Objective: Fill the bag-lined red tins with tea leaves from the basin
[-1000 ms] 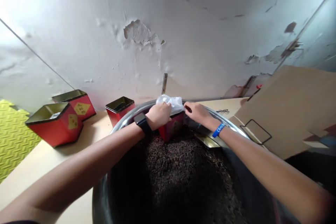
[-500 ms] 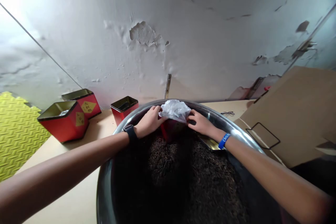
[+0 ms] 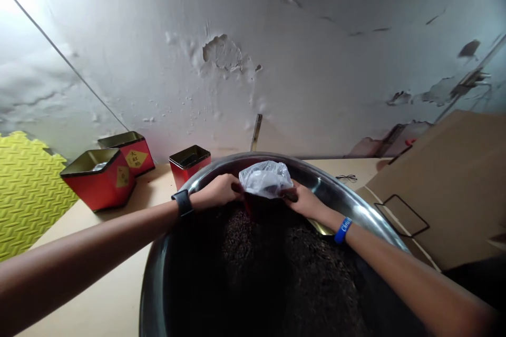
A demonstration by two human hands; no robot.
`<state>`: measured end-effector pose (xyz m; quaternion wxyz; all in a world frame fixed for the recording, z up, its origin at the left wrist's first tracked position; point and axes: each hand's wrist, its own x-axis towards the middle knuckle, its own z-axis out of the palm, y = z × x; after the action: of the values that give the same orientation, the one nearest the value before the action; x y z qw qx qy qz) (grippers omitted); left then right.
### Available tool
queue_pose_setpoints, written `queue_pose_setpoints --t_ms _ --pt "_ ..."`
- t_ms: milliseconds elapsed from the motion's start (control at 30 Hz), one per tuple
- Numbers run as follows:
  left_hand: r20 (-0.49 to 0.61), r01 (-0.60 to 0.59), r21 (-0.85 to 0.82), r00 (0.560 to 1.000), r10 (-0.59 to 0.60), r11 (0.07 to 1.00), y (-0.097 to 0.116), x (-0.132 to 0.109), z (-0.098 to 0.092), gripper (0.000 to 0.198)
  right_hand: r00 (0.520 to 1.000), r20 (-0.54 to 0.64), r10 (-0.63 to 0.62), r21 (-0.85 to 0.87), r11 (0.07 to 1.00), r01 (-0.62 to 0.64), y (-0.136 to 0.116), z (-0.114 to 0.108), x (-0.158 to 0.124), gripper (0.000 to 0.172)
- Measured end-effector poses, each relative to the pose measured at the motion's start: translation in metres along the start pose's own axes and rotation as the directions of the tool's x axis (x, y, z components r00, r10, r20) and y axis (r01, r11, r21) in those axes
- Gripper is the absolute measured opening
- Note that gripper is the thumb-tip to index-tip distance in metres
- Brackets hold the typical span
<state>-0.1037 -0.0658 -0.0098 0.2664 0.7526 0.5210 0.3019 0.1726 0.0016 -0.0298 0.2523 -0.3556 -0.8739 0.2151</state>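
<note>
A clear plastic bag [image 3: 264, 178] spreads over the mouth of a red tin [image 3: 249, 208], which sits in shadow inside a big round metal basin [image 3: 358, 205]. My left hand [image 3: 219, 190] pinches the bag's left edge, with a dark watch on that wrist. On the opposite side, my right hand [image 3: 304, 201] grips the bag's right edge; its wrist has a blue band. Dark loose leaves, apparently tea [image 3: 320, 260], cover much of the basin's bottom. A gold-coloured metal piece [image 3: 321, 227] shows partly under my right wrist; its kind is hidden.
Left of the basin, several open red tins [image 3: 95, 184] stand on the light table [image 3: 98, 274]. A cardboard box [image 3: 454, 184] is at the right, with thin-framed glasses [image 3: 347, 177] nearby. Behind rises a peeling wall [image 3: 316, 73]; a yellow foam mat [image 3: 31, 195] is far left.
The bag's mouth has been spread wider over the tin. My left hand has shifted left and down, my right hand slightly right and down. The view has tilted a little.
</note>
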Motion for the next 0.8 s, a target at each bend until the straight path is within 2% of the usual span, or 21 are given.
queue_pose_setpoints --t_ms 67,100,133,167,233,300,400,500,633,800 --pt "0.111 0.215 -0.144 0.973 -0.201 0.966 -0.008 -0.001 0.001 0.009 0.986 0.056 0.158 0.222 0.961 -0.167 0.004 -0.004 0.003 0.014" --pt "0.121 0.335 -0.279 0.942 -0.314 0.9 -0.011 0.002 0.002 0.008 0.969 0.077 0.234 0.327 0.912 -0.247 0.006 -0.006 0.006 0.011" --pt "0.116 0.425 -0.445 0.9 -0.42 0.788 -0.013 0.006 0.003 0.008 0.948 0.093 0.306 0.415 0.853 -0.316 0.008 -0.008 0.01 0.01" --pt "0.117 0.467 -0.599 0.855 -0.506 0.651 -0.014 0.012 0.003 0.008 0.926 0.098 0.365 0.481 0.797 -0.365 0.009 -0.009 0.014 0.013" --pt "0.197 0.488 -0.768 0.796 -0.573 0.414 -0.011 0.024 0.005 0.016 0.892 0.079 0.446 0.562 0.719 -0.409 0.01 -0.008 0.022 0.016" --pt "0.249 0.49 -0.809 0.786 -0.566 0.325 -0.005 0.033 0.008 0.019 0.858 0.067 0.51 0.628 0.647 -0.433 0.011 -0.004 0.028 0.014" --pt "0.16 0.42 -0.835 0.804 -0.572 0.357 0.005 0.042 0.015 0.004 0.829 0.106 0.55 0.662 0.583 -0.471 0.012 0.001 0.034 0.018" --pt "0.049 0.326 -0.86 0.818 -0.573 0.392 0.009 0.045 0.018 0.011 0.815 0.177 0.552 0.668 0.541 -0.512 0.015 0.002 0.038 0.012" --pt "0.033 0.288 -0.892 0.811 -0.584 0.35 0.007 0.043 0.023 0.019 0.818 0.177 0.547 0.662 0.549 -0.51 0.018 0.009 0.045 0.003" --pt "0.024 0.338 -0.862 0.771 -0.636 0.377 -0.005 0.033 0.048 0.012 0.794 0.163 0.585 0.603 0.579 -0.55 0.016 0.022 0.052 0.004"
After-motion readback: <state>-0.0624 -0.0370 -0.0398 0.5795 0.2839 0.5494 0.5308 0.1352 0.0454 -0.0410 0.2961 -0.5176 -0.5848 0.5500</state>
